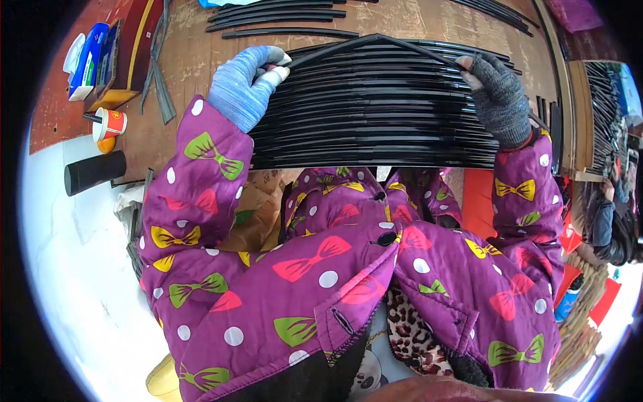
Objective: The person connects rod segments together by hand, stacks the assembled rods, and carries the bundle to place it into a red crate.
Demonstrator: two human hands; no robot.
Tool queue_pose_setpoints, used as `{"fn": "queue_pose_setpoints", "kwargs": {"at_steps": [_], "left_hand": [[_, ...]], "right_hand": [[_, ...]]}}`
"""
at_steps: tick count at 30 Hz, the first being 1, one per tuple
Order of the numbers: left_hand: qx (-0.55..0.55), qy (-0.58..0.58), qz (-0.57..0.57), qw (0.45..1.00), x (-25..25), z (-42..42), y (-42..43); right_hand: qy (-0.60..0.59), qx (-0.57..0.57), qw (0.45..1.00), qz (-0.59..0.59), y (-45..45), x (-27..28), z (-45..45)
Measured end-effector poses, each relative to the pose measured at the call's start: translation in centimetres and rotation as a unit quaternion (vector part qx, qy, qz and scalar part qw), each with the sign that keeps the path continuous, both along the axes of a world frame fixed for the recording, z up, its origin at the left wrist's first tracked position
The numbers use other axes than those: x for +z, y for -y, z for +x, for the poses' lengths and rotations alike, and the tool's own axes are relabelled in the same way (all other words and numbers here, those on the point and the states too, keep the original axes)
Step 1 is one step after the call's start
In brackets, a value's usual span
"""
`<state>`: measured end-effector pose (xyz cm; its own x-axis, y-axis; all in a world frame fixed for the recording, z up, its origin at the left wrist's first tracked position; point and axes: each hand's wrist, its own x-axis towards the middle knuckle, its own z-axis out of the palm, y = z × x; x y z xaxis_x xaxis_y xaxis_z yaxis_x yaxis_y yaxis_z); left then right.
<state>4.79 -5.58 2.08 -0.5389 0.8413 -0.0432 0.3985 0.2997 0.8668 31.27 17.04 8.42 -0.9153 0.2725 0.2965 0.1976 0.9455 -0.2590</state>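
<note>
Between my hands a thin black strip (378,40) is held up, bent into a shallow peak at its middle. My left hand (246,87), in a light blue glove, pinches its left end. The right end is pinched by my right hand (494,100), in a dark grey glove with bare fingertips showing. Beneath and nearer to me, many glossy black strips (375,114) lie side by side across the brown table (191,74). Both hands are over the edges of this row.
More black strips (281,17) lie at the table's far side. At the left are a tissue box (87,63), a paper cup (110,123), a black cylinder (95,172) and grey strips (159,87). Another person (605,224) is at the far right.
</note>
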Motion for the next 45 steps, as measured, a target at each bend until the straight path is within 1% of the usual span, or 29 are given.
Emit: {"fn": "queue_pose_setpoints", "kwargs": {"at_steps": [2,3,5,6,8,9,12,13,14,16,18,19,20,21,22,24,26,27,28,29,30,32,34,36,38,39,42,43,45], "left_hand": [[-0.021,-0.044,0.049,0.998,-0.3,-0.1,0.2],[-0.021,-0.044,0.049,0.998,-0.3,0.0,0.3],[-0.04,-0.166,0.132,0.976,-0.5,0.3,0.5],[-0.042,-0.164,0.131,0.977,-0.1,0.8,0.5],[-0.096,-0.3,0.154,0.937,1.5,2.1,0.4],[-0.098,-0.323,0.17,0.926,1.5,2.5,0.1],[-0.074,-0.315,0.141,0.936,1.6,2.8,-0.2],[-0.066,-0.315,0.121,0.939,1.5,2.7,0.1],[-0.064,-0.315,0.119,0.939,1.3,2.4,0.4],[-0.057,-0.281,0.105,0.952,0.8,1.9,1.3],[-0.045,-0.273,0.091,0.957,0.7,1.8,1.7],[-0.04,-0.252,0.093,0.962,0.7,1.8,1.7],[-0.035,-0.232,0.094,0.968,0.6,1.8,1.7],[-0.034,-0.229,0.092,0.968,0.5,1.7,1.6],[-0.043,-0.221,0.081,0.971,0.4,1.7,1.5],[-0.055,-0.214,0.072,0.973,0.2,1.7,1.4],[-0.049,-0.18,0.061,0.981,-0.2,1.8,1.5],[-0.05,-0.182,0.06,0.98,-0.1,1.8,1.6],[-0.051,-0.162,0.04,0.985,0.0,1.9,1.8],[-0.052,-0.142,0.019,0.988,0.1,2.0,1.9],[-0.05,-0.142,0.018,0.988,0.1,2.1,2.0],[-0.036,-0.108,0.055,0.992,0.2,2.1,2.2],[-0.047,-0.109,0.063,0.991,0.4,2.1,2.2],[-0.059,-0.111,0.074,0.989,0.5,2.2,1.9],[-0.096,-0.184,0.093,0.974,0.7,2.8,1.3],[-0.107,-0.211,0.079,0.968,1.5,3.6,0.9],[-0.137,-0.236,0.111,0.956,1.3,4.5,-0.1],[-0.147,-0.223,0.104,0.958,1.2,4.7,-0.3],[-0.153,-0.208,0.103,0.961,0.9,4.3,-0.3]], "right_hand": [[-0.007,0.011,1.0,-0.007,-0.1,-0.2,0.2],[-0.017,0.025,0.999,-0.021,-0.1,-0.3,0.3],[-0.051,0.062,0.994,-0.072,-0.7,-1.0,0.7],[-0.05,0.06,0.994,-0.073,-0.4,-0.7,0.6],[0.058,0.081,0.993,-0.057,0.6,0.8,-0.7],[0.046,0.11,0.992,-0.049,1.2,1.1,-1.6],[0.057,0.099,0.99,-0.086,2.2,1.8,-2.9],[-0.026,0.098,0.983,-0.154,1.7,1.4,-2.5],[-0.026,0.1,0.983,-0.155,0.4,1.2,-1.5],[-0.104,-0.077,0.992,0.003,-3.2,1.1,1.3],[-0.061,-0.214,0.972,0.077,-4.8,1.9,4.1],[-0.058,-0.212,0.973,0.077,-5.8,1.7,5.3],[-0.079,-0.258,0.961,-0.063,-6.7,1.1,6.6],[-0.097,-0.299,0.927,-0.203,-6.9,0.5,7.0],[-0.095,-0.299,0.927,-0.203,-6.9,0.0,7.3],[-0.14,-0.323,0.879,-0.321,-6.4,-0.4,7.9],[-0.134,-0.329,0.869,-0.343,-6.4,-0.4,7.7],[-0.166,-0.294,0.854,-0.397,-6.6,-0.7,7.5],[-0.196,-0.256,0.834,-0.447,-6.7,-0.8,7.3],[-0.21,-0.304,0.795,-0.481,-6.4,-0.5,6.7],[-0.209,-0.303,0.795,-0.482,-6.5,-0.7,6.7],[-0.209,-0.202,0.814,-0.504,-6.7,-1.3,6.6],[-0.221,-0.181,0.803,-0.523,-4.5,-1.8,5.4],[-0.208,-0.147,0.844,-0.473,-1.1,-2.1,3.9],[-0.163,-0.141,0.87,-0.444,2.8,-1.8,1.8],[-0.14,-0.126,0.867,-0.46,4.1,-2.1,1.2],[-0.099,-0.102,0.854,-0.5,7.3,-2.1,-1.1],[-0.101,-0.103,0.836,-0.529,7.9,-2.1,-1.7],[-0.109,-0.102,0.833,-0.532,8.0,-2.0,-1.8]]}}
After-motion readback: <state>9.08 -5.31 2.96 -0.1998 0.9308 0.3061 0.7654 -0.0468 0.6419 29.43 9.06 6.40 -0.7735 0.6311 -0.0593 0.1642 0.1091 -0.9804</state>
